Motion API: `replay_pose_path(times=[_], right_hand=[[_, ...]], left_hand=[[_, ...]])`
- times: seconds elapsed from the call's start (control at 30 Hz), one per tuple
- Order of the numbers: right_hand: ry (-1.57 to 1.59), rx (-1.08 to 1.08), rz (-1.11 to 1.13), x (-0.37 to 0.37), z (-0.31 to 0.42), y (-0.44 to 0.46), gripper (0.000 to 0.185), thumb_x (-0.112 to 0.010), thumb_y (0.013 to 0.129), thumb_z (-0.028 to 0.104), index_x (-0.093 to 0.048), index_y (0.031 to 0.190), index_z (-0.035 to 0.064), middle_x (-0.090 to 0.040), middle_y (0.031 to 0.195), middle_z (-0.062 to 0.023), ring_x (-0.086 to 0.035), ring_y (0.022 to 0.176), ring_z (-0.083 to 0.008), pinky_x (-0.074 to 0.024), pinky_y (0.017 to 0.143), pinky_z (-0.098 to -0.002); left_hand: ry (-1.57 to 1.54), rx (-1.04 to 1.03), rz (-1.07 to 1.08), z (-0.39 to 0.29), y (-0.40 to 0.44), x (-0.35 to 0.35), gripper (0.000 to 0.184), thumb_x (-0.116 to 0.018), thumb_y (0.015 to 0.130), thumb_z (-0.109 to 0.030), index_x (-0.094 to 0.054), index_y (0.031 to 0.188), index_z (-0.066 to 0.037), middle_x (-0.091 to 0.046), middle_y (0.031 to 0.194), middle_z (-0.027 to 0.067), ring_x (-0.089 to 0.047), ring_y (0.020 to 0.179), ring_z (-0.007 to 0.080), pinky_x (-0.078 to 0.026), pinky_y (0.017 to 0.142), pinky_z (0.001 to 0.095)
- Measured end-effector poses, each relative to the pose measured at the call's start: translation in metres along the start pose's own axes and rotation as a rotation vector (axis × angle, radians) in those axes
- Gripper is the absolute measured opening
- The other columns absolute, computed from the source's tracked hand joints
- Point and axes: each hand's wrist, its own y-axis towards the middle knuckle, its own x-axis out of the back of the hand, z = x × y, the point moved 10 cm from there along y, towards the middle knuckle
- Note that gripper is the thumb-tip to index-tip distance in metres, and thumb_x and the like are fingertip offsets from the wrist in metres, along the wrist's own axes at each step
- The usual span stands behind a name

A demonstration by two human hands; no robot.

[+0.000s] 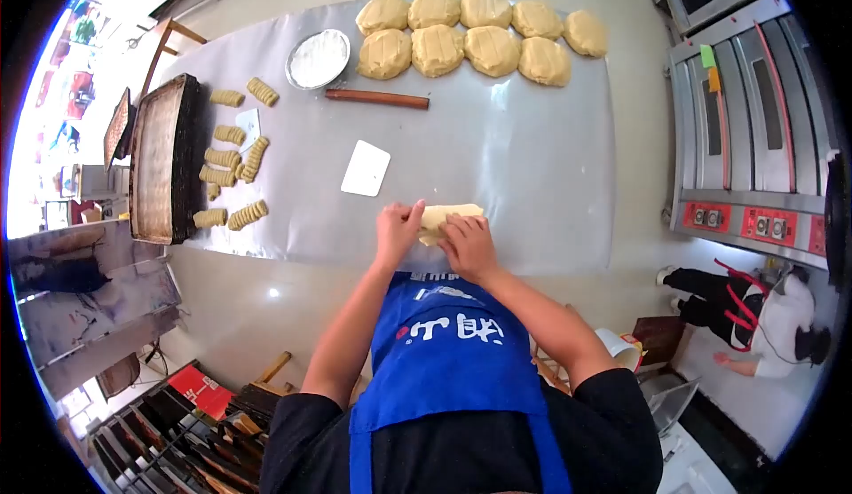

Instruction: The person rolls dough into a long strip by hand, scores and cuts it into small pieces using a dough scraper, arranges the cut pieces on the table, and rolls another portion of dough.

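A pale piece of dough [453, 216] lies at the near edge of the metal table [311, 219]. My left hand [401, 230] is closed at the dough's left end, thumb up against it. Over its right part, my right hand [468, 244] lies with the fingers spread on top. The fingers hide some of the dough. Just beyond my hands is a white scraper [366, 168]. Farther off are a brown rolling pin [377, 99] and a bowl of white powder [318, 59]. Several large dough rounds [438, 51] sit in two rows at the far side.
Several ridged dough pieces [220, 158] lie on the left, beside a dark baking tray [160, 161]. Ovens [754, 130] stand on the right. Another person [754, 312] is at the lower right. A rack of trays [169, 432] stands at the lower left.
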Motion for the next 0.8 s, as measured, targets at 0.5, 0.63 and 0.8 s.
replay_pose_path(times=[0.5,0.63,0.8], right_hand=[[-0.189,-0.296,-0.062,-0.071,-0.089,0.051,0.028,-0.055,0.102,0.023,-0.065,0.079,0.0088,-0.063,0.074,-0.013,-0.06,0.076,-0.0358,-0.0454,0.076,-0.0509],[-0.244,-0.287,0.019,-0.078,-0.096,0.072,0.036,-0.052,0.103,0.027,-0.067,0.075,0.0099,-0.065,0.069,-0.0156,-0.062,0.07,-0.037,-0.0452,0.073,-0.0524],[-0.172,-0.306,0.277,-0.089,-0.1,0.073,0.029,-0.057,0.103,0.03,-0.072,0.094,0.0073,-0.074,0.095,-0.0209,-0.069,0.094,-0.038,-0.0484,0.089,-0.0523]], left_hand=[[0.352,-0.298,-0.305,-0.021,0.052,-0.04,0.026,-0.067,0.097,-0.026,-0.065,0.078,-0.008,-0.07,0.081,0.0118,-0.066,0.082,0.0334,-0.05,0.08,0.0456],[0.402,-0.226,-0.259,-0.009,0.074,-0.042,0.028,-0.064,0.1,-0.031,-0.069,0.084,-0.009,-0.073,0.081,0.015,-0.069,0.08,0.0374,-0.053,0.079,0.0467],[0.334,-0.076,-0.089,-0.009,0.062,-0.038,0.022,-0.061,0.101,-0.027,-0.074,0.105,-0.01,-0.077,0.103,0.0134,-0.07,0.104,0.0342,-0.051,0.095,0.0494]])
